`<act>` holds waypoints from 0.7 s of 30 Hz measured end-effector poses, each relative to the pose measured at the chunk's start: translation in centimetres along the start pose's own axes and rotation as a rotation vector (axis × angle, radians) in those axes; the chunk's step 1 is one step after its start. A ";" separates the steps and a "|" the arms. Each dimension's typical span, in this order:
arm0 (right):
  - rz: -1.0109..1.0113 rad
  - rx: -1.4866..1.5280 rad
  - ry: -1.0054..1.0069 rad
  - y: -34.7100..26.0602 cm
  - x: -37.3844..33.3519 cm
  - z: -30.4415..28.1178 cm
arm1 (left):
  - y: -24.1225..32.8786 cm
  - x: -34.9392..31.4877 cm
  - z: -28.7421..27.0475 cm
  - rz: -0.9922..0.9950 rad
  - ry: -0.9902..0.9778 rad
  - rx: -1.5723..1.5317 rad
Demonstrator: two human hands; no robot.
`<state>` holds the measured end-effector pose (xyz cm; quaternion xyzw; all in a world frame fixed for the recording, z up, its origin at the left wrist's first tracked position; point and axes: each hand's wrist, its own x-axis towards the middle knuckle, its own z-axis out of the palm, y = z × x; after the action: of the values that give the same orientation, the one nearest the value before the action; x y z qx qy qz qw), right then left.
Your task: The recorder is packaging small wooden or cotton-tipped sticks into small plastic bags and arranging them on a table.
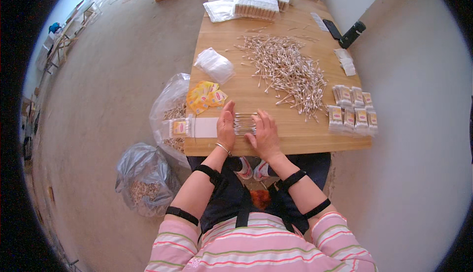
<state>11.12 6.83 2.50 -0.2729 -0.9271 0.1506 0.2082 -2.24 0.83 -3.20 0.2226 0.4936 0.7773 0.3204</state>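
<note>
The left hand [227, 128] stands on edge with its fingers straight and together, palm against the left ends of a row of cotton swabs [245, 124]; it is unclenched. The right hand [265, 133] curves over the row's right ends, fingers at the far side and thumb at the near side; whether it grips them I cannot tell. The swabs lie between both hands on the wooden desk [305, 142], near its front edge, their sticks running left to right.

From the left, a greyish plastic bag [139, 160] with swabs inside rests on the floor. Beside the desk's left edge a clear bag [158, 103] also contains swabs. At that edge lies a clear packet [178, 128] of swabs with a yellow label, then a white strip [205, 128] reaching to the left hand. Beyond these, yellow cards [202, 97] overlap in a loose pile, with clear plastic sleeves [215, 65] farther back. Wrapped bundles [256, 7] stand near the far end. Right of the sleeves, a big heap of loose swabs [290, 70] spreads across the middle. Along the right edge are a black device [352, 34], crumpled white paper [345, 62] and, nearer, small filled packets [361, 117] in two rows.
</note>
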 end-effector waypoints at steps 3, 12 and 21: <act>0.006 0.058 0.016 -0.3 0.2 1.0 | 0.0 0.0 -0.1 0.012 0.013 0.006; 0.426 0.814 0.262 1.7 2.3 4.0 | 0.2 -0.2 0.6 0.044 0.040 0.053; 0.319 0.770 0.175 0.3 2.6 3.7 | 0.3 -0.2 0.4 0.050 0.015 0.089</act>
<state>7.56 7.93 -0.09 -0.3270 -0.7283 0.4922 0.3470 -1.88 0.85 -2.76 0.2428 0.5244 0.7640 0.2870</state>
